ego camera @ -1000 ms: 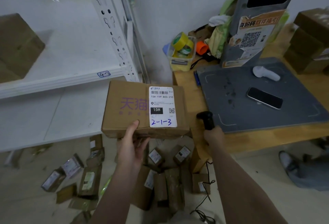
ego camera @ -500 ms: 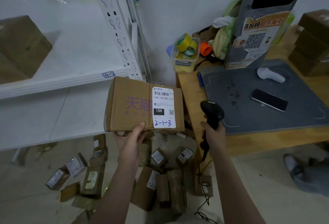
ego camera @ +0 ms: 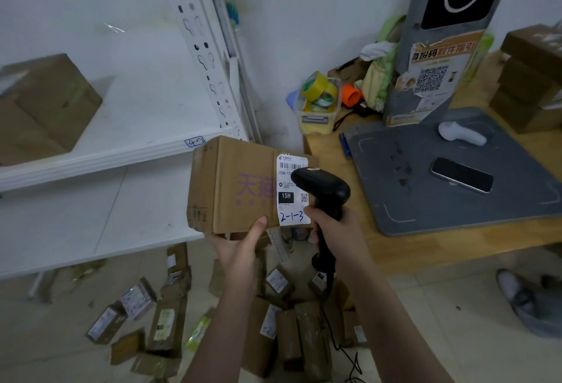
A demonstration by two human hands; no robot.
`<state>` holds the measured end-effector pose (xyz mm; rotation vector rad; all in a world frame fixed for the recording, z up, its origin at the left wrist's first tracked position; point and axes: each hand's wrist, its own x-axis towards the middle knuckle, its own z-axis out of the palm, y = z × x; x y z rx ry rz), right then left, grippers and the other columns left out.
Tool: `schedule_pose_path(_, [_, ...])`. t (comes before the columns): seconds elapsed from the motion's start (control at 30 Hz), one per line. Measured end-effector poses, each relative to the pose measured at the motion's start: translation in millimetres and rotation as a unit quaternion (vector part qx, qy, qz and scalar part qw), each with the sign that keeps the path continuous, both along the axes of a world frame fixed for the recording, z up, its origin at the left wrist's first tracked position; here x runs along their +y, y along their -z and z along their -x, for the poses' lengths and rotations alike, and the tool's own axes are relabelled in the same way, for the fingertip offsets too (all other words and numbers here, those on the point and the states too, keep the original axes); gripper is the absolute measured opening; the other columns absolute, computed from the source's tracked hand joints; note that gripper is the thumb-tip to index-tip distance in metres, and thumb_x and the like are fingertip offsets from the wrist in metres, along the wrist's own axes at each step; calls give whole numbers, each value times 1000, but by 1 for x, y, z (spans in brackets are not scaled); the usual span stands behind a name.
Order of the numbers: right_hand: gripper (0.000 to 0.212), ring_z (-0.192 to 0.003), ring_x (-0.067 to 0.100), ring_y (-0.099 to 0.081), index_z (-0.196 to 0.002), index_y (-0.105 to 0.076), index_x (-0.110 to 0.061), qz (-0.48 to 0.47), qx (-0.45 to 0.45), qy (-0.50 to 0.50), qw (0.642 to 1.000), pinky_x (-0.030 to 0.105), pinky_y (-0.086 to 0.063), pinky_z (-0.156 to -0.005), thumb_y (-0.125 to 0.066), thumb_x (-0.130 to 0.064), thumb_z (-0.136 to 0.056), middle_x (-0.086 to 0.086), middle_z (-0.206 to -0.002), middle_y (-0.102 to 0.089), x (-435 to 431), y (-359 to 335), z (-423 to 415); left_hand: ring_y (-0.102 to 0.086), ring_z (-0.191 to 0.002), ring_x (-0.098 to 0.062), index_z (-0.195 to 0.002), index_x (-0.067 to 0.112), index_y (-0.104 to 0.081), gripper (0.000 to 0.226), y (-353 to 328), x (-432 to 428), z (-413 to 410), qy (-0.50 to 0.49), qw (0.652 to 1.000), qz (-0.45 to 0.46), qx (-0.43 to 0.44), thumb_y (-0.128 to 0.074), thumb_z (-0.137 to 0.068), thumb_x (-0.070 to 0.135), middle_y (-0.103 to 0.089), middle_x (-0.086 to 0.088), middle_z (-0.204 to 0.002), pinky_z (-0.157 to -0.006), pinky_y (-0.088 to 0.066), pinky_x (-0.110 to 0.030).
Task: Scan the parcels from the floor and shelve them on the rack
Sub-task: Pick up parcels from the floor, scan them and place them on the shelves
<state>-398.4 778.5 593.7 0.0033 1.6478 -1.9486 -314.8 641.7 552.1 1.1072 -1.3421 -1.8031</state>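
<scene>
1. The left hand (ego camera: 240, 249) holds a box (ego camera: 231, 188) up from below, its thumb laid on the facing side near the lower edge; the other fingers are hidden under the box
2. The box is in the air in front of the rack (ego camera: 106, 159), above the floor and just left of the desk (ego camera: 425, 249) corner
3. A white label (ego camera: 289, 200) on the box's right end faces the camera, with a barcode, "15H" and a handwritten "2-1-3"
4. The right hand (ego camera: 337, 227) grips the handle of a black scanner (ego camera: 322, 188), fingers curled round it
5. The scanner's head lies over the label's upper right part and hides some of the print; whether it touches the box cannot be told
6. Parcels (ego camera: 267, 331) lie scattered on the floor below both hands, many with their labels up
7. A second box (ego camera: 45, 103) stands on the rack's upper shelf at far left; that shelf's edge is marked "4-2"
8. On the desk a grey mat (ego camera: 410, 200) bears a phone (ego camera: 461, 174) and a white scanner (ego camera: 460, 134), with a grey post (ego camera: 425, 48) behind them
9. A tub (ego camera: 317, 109) of tape rolls stands at the desk's back corner
</scene>
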Motion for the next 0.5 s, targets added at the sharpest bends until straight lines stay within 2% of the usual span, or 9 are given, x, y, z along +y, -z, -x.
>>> schedule_pose_path(0.03, [19,-49,17,-42,-77,-55,-13,-1,-5,3,1000,29,-37,-50,-67,-14,-91,3,-53,-45,-2,0,-2,-54,-129,-19,-154,37,-19,131,-1,0,-2,-1,1000,3,3,-92,-45,39,-52,4,-144,-116,-39,-47])
schedule_pose_path(0.1, [18,-49,17,-43,-78,-55,-14,1,-13,8,1000,28,-37,-49,-67,-14,-91,0,-52,-46,-6,-1,-7,-54,-128,-18,-155,32,-19,124,-1,0,-4,0,1000,11,5,-94,-57,24,-52,2,-143,-116,-39,-46])
schedule_pose_path(0.2, [15,-48,16,-43,-81,-56,-13,8,-17,8,1000,27,-38,-48,-68,-15,-91,-2,-52,-47,-10,-2,-12,-54,-127,-18,-156,27,-18,110,-2,3,-6,-8,999,35,12,-86,-73,5,-51,0,-143,-116,-38,-40])
schedule_pose_path(0.4, [15,-48,15,-43,-83,-56,-13,8,-10,13,1000,26,-37,-48,-67,-16,-91,-4,-51,-47,-12,2,-16,-55,-123,-16,-156,25,-18,107,-6,7,-11,-9,999,38,9,-84,-75,4,-52,0,-142,-115,-37,-37])
schedule_pose_path(0.5, [13,-49,15,-42,-84,-56,-12,15,-7,15,1000,25,-37,-47,-67,-15,-92,-4,-51,-46,-10,4,-17,-55,-117,-11,-155,24,-19,104,-6,10,-12,-8,999,43,12,-83,-76,4,-52,-1,-142,-107,-39,-28])
